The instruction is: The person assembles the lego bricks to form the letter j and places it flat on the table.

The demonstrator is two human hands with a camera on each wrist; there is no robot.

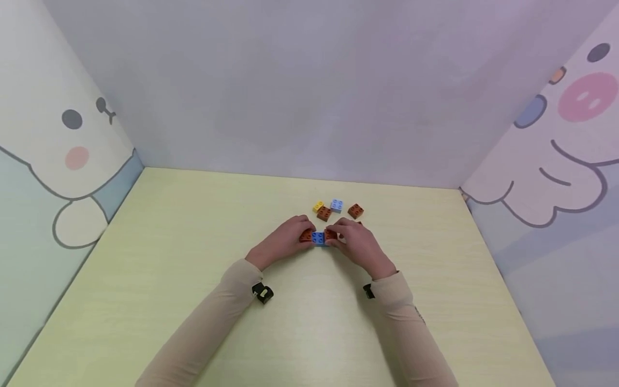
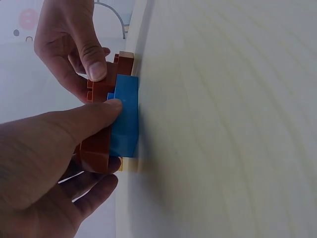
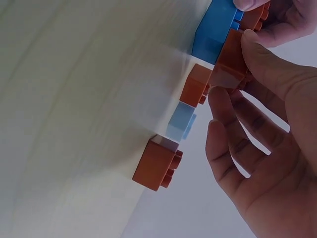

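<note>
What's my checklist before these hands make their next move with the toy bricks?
1. Left hand pinches the left brown brick: ok.
2. Right hand pinches the right brown brick: ok.
3. Blue brick sits under both, with bare studs showing between them: ok.
4. Both brown bricks are pushed all the way down: cannot tell; the hands hide too much.
5. Spare yellow brick and light blue brick are lying nearby: ok.
6. One hand is free to fetch a spare: not ok; both are holding bricks.
</note>
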